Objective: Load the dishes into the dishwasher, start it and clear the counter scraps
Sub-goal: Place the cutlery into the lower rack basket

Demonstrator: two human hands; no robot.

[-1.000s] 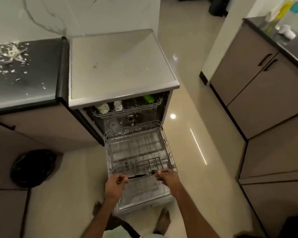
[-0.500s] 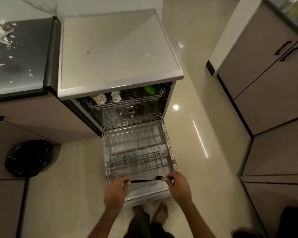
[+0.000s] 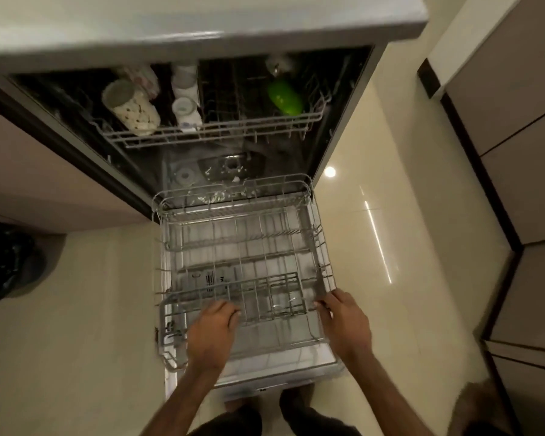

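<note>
Head view: my left hand [image 3: 214, 332] and right hand [image 3: 343, 325] curl on the front wires of the one pulled-out lower rack [image 3: 233, 187]; blur hides any grip. Beyond my hands, the upper rack [image 3: 217, 131] holds one speckled mug [image 3: 132, 111], two white cups [image 3: 186, 110] and one green piece [image 3: 285, 97].

The lower rack [image 3: 230, 185] lies open above (tine rows [image 3: 265, 235] inside); cups [image 3: 132, 108] crowd the upper rack's [image 3: 221, 129] left.

I've bent closer, and both hands have dropped from the front edge into the lower rack [image 3: 233, 196]: left hand [image 3: 213, 333] beside the cutlery basket [image 3: 285, 280], right hand [image 3: 346, 322] at the right rim. The fork stretched between them has gone out of sight.
</note>
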